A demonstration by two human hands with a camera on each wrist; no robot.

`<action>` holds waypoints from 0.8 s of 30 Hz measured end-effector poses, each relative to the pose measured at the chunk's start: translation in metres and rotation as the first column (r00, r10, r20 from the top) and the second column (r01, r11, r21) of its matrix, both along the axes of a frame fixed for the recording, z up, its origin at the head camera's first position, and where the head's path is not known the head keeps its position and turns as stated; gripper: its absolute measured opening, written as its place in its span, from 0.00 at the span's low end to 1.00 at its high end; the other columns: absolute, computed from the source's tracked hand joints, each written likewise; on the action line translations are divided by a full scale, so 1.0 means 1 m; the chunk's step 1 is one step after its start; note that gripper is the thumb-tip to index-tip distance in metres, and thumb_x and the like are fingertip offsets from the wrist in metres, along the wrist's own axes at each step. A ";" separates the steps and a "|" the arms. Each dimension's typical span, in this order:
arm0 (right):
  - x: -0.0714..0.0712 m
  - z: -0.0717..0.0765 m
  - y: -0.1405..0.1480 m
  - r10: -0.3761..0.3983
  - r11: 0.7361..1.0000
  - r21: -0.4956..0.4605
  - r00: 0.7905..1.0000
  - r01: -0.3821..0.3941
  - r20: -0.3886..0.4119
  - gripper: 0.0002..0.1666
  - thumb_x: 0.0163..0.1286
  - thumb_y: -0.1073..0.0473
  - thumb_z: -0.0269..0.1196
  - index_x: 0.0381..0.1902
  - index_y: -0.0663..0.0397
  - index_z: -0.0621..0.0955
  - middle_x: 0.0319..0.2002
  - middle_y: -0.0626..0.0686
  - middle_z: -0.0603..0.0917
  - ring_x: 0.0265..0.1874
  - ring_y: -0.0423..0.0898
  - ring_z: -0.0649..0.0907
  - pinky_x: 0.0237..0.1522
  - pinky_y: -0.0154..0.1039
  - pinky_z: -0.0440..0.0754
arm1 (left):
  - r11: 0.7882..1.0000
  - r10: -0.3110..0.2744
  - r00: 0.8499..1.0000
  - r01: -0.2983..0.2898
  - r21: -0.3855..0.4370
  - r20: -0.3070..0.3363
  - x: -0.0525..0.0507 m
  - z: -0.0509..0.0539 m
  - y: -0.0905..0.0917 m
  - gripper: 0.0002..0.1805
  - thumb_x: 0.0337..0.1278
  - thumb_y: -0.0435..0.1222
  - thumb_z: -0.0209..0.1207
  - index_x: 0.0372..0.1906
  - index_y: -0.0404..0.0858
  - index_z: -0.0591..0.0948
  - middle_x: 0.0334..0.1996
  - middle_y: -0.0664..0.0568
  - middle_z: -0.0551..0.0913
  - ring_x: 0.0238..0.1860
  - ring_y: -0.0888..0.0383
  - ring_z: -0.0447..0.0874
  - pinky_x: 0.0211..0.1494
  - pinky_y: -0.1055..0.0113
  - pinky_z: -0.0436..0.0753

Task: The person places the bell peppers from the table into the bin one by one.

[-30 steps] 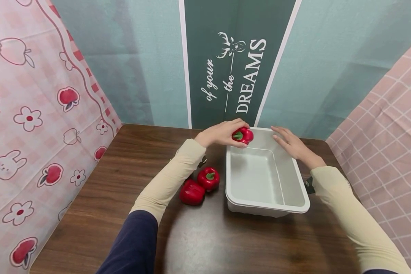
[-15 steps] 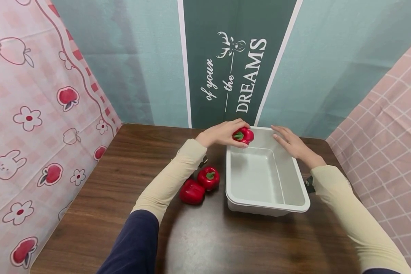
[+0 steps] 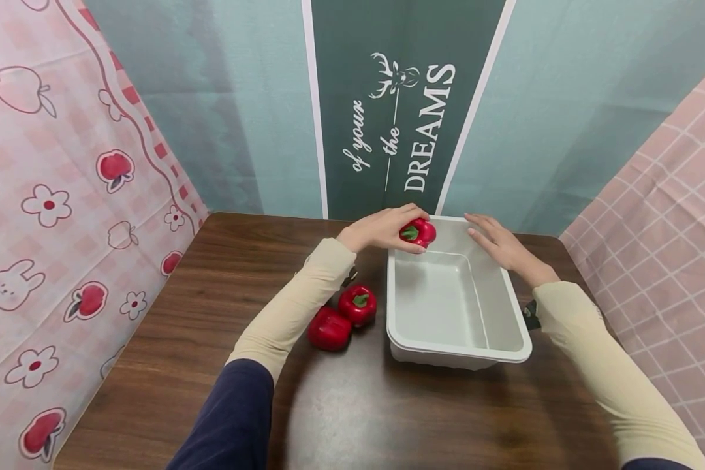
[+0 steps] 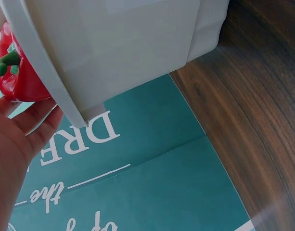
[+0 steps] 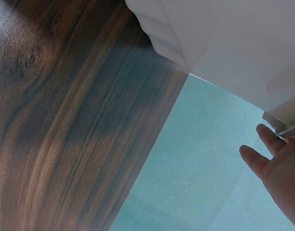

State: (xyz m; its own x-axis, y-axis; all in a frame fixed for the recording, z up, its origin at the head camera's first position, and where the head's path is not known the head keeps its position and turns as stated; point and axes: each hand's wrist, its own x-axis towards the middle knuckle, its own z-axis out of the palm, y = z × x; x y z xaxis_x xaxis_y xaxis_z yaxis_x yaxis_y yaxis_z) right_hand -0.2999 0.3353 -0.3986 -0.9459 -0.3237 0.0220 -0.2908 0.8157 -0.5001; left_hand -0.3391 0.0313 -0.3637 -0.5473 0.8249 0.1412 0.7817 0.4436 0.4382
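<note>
Bottom of the frame first: that's the dark brown wood-grain counter (image 3: 352,405), shiny in the middle, so I'd guess loose stuff slides on it. Just left of center sit two glossy red bell peppers, a darker one (image 3: 329,329) lower down and one with its green stem showing (image 3: 358,305), side by side and pretty much touching. Keep your sleeve from bumping those; the left forearm passes really close.

Right of them is the deep off-white rectangular plastic tub (image 3: 455,354). Looks light to me, so it'd probably scoot if knocked.

Further up the frame, the left hand (image 3: 380,228) has its fingers and thumb wrapped around a red bell pepper with a green stem (image 3: 421,233), at the tub's far left corner. Can't tell exactly how high it is. I'd grip the sides, keep knuckles off the rim, and only loosen up once it's low, since smooth skin tends to slip and bounce.

The right hand (image 3: 499,247) is at the far right corner, fingers loosely straight, gripping nothing. Light pressure there would be good steadying, imo; no need to clamp.
</note>
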 end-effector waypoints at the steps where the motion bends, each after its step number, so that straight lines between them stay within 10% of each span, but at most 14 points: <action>1: 0.000 0.000 0.000 -0.001 1.000 -0.001 1.000 0.001 0.000 0.34 0.73 0.41 0.41 0.72 0.45 0.53 0.70 0.62 0.52 0.68 0.65 0.54 0.60 0.71 0.52 | 1.000 0.000 1.000 0.000 0.002 0.001 0.000 0.000 0.000 0.41 0.39 0.58 0.66 0.61 0.48 0.66 0.53 0.60 0.70 0.51 0.67 0.70 0.45 0.78 0.76; 24: 0.004 -0.003 -0.002 0.003 1.000 -0.013 1.000 -0.003 -0.009 0.34 0.73 0.41 0.41 0.72 0.46 0.53 0.70 0.62 0.53 0.67 0.65 0.55 0.59 0.70 0.53 | 1.000 0.010 0.997 -0.010 0.000 -0.074 -0.001 0.001 -0.002 0.33 0.52 0.58 0.57 0.61 0.47 0.68 0.57 0.55 0.71 0.51 0.62 0.74 0.55 0.71 0.74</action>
